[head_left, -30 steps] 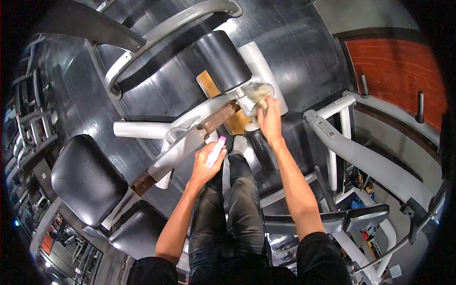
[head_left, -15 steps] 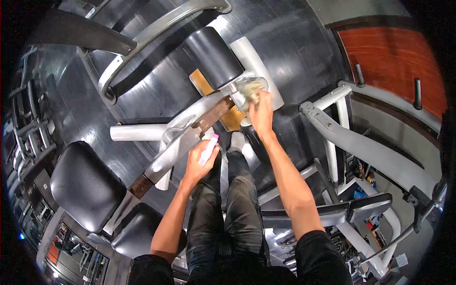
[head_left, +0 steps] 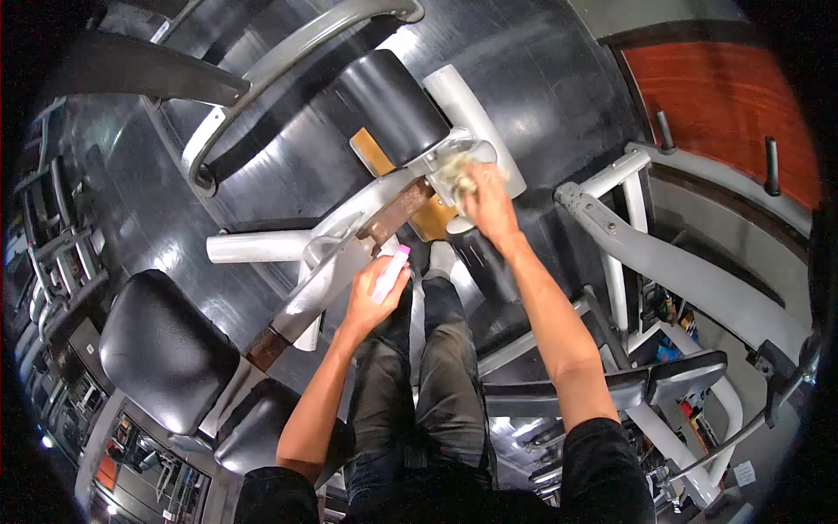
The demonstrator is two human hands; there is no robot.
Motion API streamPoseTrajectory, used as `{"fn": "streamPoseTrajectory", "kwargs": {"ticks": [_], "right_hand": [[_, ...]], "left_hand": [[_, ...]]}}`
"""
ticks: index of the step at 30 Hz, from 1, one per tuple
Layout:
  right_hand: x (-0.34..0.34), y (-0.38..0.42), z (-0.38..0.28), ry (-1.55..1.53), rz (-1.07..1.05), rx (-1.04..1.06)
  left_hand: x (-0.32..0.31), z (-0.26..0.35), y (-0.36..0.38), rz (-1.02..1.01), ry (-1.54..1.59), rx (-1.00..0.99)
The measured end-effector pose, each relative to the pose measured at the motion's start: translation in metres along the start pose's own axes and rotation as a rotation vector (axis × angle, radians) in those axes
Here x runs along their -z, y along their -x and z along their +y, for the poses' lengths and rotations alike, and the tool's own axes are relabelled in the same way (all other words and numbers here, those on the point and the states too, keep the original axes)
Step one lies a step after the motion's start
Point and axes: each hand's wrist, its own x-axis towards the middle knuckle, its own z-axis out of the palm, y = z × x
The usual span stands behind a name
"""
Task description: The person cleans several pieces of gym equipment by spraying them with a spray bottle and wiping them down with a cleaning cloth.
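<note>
My left hand (head_left: pixel 370 302) is closed around a slim white bottle with a pink top (head_left: pixel 389 276), held above my left leg. In my right hand (head_left: pixel 491 208) is a crumpled, pale yellowish cloth (head_left: pixel 460 175). The cloth presses against the grey metal end piece (head_left: pixel 479 152) of an exercise machine, and my fingers partly cover it. Just beyond is the machine's black roller pad (head_left: pixel 393 98). A worn brown section of bar (head_left: pixel 394 212) runs between my two hands, toward the machine's black seat pad (head_left: pixel 166 349).
A curved grey frame (head_left: pixel 297 52) stands at the upper left. On the right, another machine's thick grey arm (head_left: pixel 690 262) reaches inward, with a long black bench pad (head_left: pixel 559 395) below it. Dark rubber flooring (head_left: pixel 550 113) lies under everything; a reddish-brown panel (head_left: pixel 716 113) is at upper right.
My right hand and the cloth have shifted slightly to the right and down on the metal end piece. My left hand keeps the bottle in nearly the same place.
</note>
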Motion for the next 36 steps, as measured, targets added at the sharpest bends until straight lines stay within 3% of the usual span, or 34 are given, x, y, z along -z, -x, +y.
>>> {"fn": "streamPoseTrajectory", "kwargs": {"ticks": [1,2,3,5,8,11,13,15,17,20,21,23,26,27,29,31,36], "right_hand": [[-0.001,-0.012,0.007,-0.005,0.087,-0.054],[-0.002,-0.025,0.016,0.022,0.136,-0.274],[-0.010,-0.037,0.036,0.051,0.293,-0.309],[-0.011,-0.060,0.066,-0.092,0.217,-0.611],[-0.014,-0.071,0.073,-0.076,0.131,-0.656],[-0.018,-0.051,0.031,0.132,0.276,-0.438],[-0.009,-0.026,0.003,0.028,0.198,-0.216],[0.011,-0.015,-0.019,0.050,-0.026,-0.088],[0.024,-0.029,-0.005,0.050,-0.139,-0.215],[0.020,-0.072,0.052,0.150,-0.082,-0.369],[0.013,-0.084,0.086,0.154,-0.084,-0.362],[-0.015,-0.092,0.153,0.079,-0.192,-0.578],[-0.030,-0.088,0.149,-0.034,-0.063,-0.699],[-0.028,-0.081,0.134,-0.031,-0.065,-0.697],[-0.013,-0.062,0.086,0.034,0.136,-0.428],[0.000,-0.040,0.046,-0.051,0.156,-0.293],[0.015,-0.015,-0.001,0.011,-0.050,0.011]], "left_hand": [[0.001,0.002,0.000,-0.019,-0.004,-0.021],[0.002,0.003,-0.001,-0.039,-0.011,-0.040],[0.004,0.005,-0.002,-0.038,-0.020,-0.040],[0.007,0.006,-0.004,-0.056,-0.043,-0.048],[0.009,-0.001,-0.005,-0.038,-0.015,-0.037],[0.009,0.002,-0.007,-0.030,0.002,-0.029],[0.012,0.002,-0.007,-0.016,-0.011,-0.033],[0.010,0.003,-0.007,-0.005,0.036,-0.030],[0.009,0.002,-0.006,-0.009,0.034,-0.028],[0.010,0.001,-0.008,-0.022,0.011,-0.055],[0.009,0.000,-0.009,-0.022,-0.008,-0.072],[0.009,-0.002,-0.008,-0.014,-0.023,-0.073],[0.008,-0.010,-0.008,0.006,-0.045,-0.068],[0.008,-0.011,-0.008,0.016,-0.045,-0.064],[0.007,-0.008,-0.008,0.017,-0.034,-0.060],[0.008,-0.004,-0.012,0.022,-0.027,-0.054],[0.008,0.013,-0.022,0.068,-0.013,0.067]]}}
